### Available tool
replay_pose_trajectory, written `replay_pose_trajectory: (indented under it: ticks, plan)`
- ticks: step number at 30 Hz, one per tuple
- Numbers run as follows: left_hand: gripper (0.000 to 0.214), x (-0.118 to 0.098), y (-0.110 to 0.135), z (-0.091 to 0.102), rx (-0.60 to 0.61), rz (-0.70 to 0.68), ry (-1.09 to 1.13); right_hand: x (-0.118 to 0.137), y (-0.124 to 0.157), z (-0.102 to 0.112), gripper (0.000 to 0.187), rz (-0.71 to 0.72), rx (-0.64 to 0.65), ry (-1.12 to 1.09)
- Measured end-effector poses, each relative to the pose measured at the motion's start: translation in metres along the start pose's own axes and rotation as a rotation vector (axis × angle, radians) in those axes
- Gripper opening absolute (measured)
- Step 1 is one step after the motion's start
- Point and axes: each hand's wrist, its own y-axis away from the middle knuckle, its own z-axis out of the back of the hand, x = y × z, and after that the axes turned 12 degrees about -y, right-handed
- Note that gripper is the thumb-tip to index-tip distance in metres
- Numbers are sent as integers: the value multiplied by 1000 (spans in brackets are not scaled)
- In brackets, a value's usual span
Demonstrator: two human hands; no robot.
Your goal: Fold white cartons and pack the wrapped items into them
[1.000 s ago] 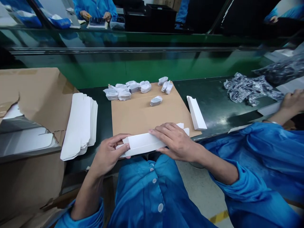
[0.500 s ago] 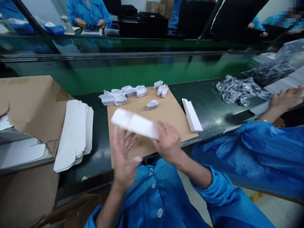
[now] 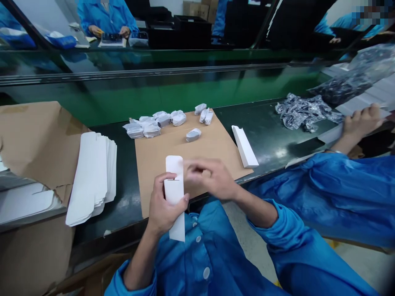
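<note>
My left hand (image 3: 165, 207) is wrapped round a long white carton (image 3: 175, 193), held upright above the front edge of the brown cardboard sheet (image 3: 212, 146), its top flap standing up. My right hand (image 3: 210, 177) hovers just right of the carton's upper end; its fingers are curled and blurred by motion, and I see nothing in them. Several small plastic-wrapped grey parts (image 3: 151, 123) lie along the far edge of the cardboard, with one more (image 3: 193, 135) alone near its middle.
A stack of flat white carton blanks (image 3: 92, 174) lies at the left beside an open cardboard box (image 3: 37, 139). A folded white carton (image 3: 244, 146) rests right of the sheet. A co-worker's hand (image 3: 361, 123) and blue sleeve reach in near a pile of bagged parts (image 3: 304, 112). A green conveyor runs behind.
The carton was held flat in both hands, then lifted in the right hand, and now stands upright in my left hand. The right hand has come off it.
</note>
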Motion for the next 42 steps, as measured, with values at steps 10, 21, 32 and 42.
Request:
replay_pose_trajectory:
  ticks: [10, 21, 32, 42]
  plan:
    - [49, 6, 3, -6, 68, 6, -157, -3, -10, -9, 26, -383, 46, -473]
    - [82, 3, 20, -22, -179, -111, 62, 3, 8, -18, 16, -334, -28, -473]
    - [83, 1, 24, -7, 157, -26, -75, -4, 34, -16, 17, 174, 67, 127]
    - [68, 7, 2, -27, -111, 535, 389, -21, 44, -20, 79, -240, 17, 116]
